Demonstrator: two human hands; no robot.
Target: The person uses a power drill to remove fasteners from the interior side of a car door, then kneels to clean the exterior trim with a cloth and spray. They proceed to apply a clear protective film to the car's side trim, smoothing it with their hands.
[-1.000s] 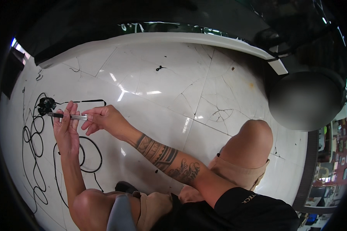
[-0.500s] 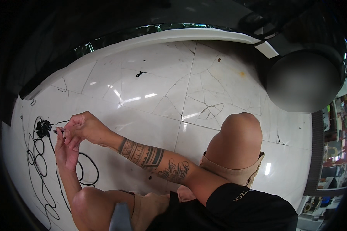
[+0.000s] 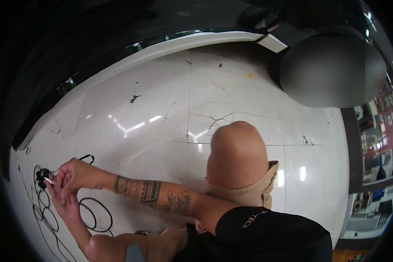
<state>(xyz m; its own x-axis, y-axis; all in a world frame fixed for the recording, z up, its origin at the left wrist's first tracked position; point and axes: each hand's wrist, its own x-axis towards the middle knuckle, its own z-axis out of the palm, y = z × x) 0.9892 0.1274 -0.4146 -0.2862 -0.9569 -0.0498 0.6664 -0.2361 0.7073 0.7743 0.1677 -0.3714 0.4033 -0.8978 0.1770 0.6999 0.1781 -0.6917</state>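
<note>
I crouch on a white tiled floor [image 3: 161, 131]. My right hand [image 3: 74, 174], on a tattooed forearm, reaches across to the far left and pinches a thin pale rod [image 3: 49, 180]. My left hand [image 3: 60, 198] lies just under it, fingers closed against the same rod. The rod's tip is next to a small black device [image 3: 41, 177] on a black cable [image 3: 94, 216]. The cable lies in several loops on the floor beneath both hands. My right hand hides most of my left fingers.
My bare right knee [image 3: 236, 153] rises in the middle and my left knee [image 3: 102, 244] at the lower edge. A dark raised border [image 3: 118, 48] curves along the far side of the floor. A small black mark [image 3: 134, 98] lies farther out.
My hands have closed together over the rod, so less of it shows. The view has swung, putting hands and cable lower and further left in the picture.
</note>
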